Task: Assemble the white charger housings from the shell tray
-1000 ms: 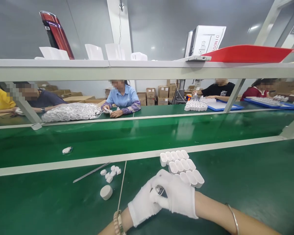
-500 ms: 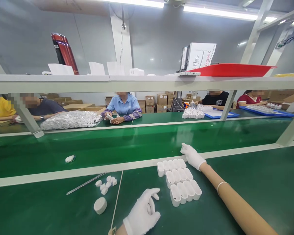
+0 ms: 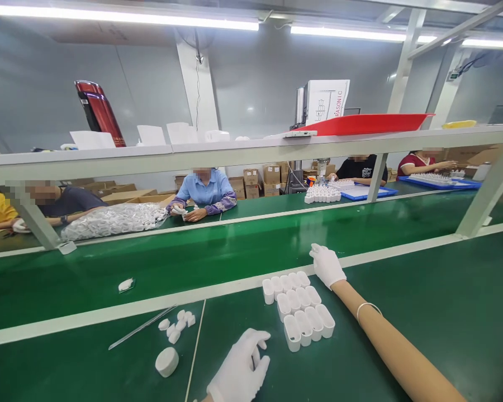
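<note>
My left hand (image 3: 240, 365), in a white glove, is over the near green table with its fingers apart and loosely bent. Nothing shows between its fingers. My right hand (image 3: 327, 264), also white-gloved, reaches across the pale rail to the edge of the green belt. Its fingers are loosely bent, and no object is visible in them. Between the two hands stand small white oval cups (image 3: 309, 328), open at the top and lined up in three rows. The rearmost row is beside my right wrist. Dark marks show inside some front cups.
Left on the table are a white round piece (image 3: 166, 362), several small white pieces (image 3: 180, 324) and a thin clear strip (image 3: 142, 327). A small packet (image 3: 126, 285) lies on the belt (image 3: 218, 251). Co-workers sit opposite, near a bagged heap (image 3: 115, 220) and blue trays (image 3: 366, 193). A shelf (image 3: 235, 149) crosses above.
The view has tilted up and swung slightly right. The small packet has shifted right along the belt. Both my hands and the cups stay in nearly the same places.
</note>
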`<state>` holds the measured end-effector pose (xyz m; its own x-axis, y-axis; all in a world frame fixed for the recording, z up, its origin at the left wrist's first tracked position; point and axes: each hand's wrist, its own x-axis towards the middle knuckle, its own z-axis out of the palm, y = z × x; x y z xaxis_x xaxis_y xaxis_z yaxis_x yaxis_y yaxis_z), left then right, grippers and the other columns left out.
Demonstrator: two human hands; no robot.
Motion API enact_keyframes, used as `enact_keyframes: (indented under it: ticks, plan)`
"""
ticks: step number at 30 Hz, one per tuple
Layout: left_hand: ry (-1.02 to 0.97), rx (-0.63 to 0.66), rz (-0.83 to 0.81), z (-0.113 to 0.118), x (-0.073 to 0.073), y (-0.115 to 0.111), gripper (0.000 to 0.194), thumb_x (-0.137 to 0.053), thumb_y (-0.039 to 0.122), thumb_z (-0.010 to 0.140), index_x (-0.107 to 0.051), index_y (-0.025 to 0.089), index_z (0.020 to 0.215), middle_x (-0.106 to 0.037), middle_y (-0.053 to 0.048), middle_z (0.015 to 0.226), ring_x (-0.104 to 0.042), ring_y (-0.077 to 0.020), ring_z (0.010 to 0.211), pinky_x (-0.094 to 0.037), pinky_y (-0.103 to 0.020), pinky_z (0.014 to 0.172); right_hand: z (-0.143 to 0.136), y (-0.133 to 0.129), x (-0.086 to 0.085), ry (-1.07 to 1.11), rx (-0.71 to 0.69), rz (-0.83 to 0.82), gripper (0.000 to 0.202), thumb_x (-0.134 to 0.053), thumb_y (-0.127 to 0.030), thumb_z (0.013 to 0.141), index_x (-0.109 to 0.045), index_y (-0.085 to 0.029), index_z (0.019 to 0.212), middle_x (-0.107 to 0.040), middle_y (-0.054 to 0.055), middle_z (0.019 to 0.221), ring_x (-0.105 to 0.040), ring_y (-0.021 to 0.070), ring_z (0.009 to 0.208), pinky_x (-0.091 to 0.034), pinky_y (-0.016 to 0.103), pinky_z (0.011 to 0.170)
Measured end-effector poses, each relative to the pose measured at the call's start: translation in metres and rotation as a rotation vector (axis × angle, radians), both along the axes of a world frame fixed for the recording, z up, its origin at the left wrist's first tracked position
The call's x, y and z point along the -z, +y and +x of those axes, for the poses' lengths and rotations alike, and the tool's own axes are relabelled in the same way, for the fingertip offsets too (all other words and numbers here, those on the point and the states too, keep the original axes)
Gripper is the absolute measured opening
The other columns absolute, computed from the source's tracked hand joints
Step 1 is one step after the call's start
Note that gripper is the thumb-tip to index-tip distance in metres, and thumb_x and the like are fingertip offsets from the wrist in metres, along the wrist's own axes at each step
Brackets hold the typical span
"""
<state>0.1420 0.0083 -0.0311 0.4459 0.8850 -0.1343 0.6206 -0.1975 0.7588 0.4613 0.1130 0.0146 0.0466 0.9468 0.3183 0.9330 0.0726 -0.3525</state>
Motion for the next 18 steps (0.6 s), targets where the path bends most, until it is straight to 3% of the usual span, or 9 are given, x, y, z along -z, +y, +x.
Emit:
enact_keyframes:
  ticks: [6,11,18]
  plan:
    - [0.222,-0.063,0.224,0.012,-0.014,0.018,0.051,-0.047,0.023,0.09,-0.046,0.024,0.141,-0.067,-0.003,0.102,-0.064,-0.0169,0.075,-0.05,-0.028,0.072,-0.014,-0.02,-0.016,-0.024,-0.07,0.043,0.028,-0.062,-0.033,0.095,-0.062,-0.021,0.121,-0.061,0.009,0.126,-0.061,0.0241,0.11,-0.054,0.043,0.091]
    - [0.271,-0.103,0.344,0.032,-0.018,0.045,0.056,-0.049,0.022,0.089,-0.041,0.026,0.144,-0.067,-0.004,0.106,-0.066,-0.022,0.089,-0.047,-0.031,0.079,-0.02,-0.027,-0.024,-0.044,-0.135,0.051,0.028,-0.062,-0.033,0.095,-0.062,-0.02,0.121,-0.061,0.01,0.125,-0.062,0.0231,0.108,-0.054,0.041,0.089]
    - [0.272,-0.084,0.423,0.041,-0.022,0.062,0.049,-0.051,0.018,0.087,-0.052,0.028,0.135,-0.067,-0.005,0.109,-0.065,-0.0247,0.096,-0.048,-0.034,0.085,-0.019,-0.027,-0.019,0.022,-0.11,0.074,0.023,-0.06,-0.032,0.096,-0.064,-0.024,0.117,-0.062,0.008,0.126,-0.062,0.0217,0.108,-0.054,0.038,0.089]
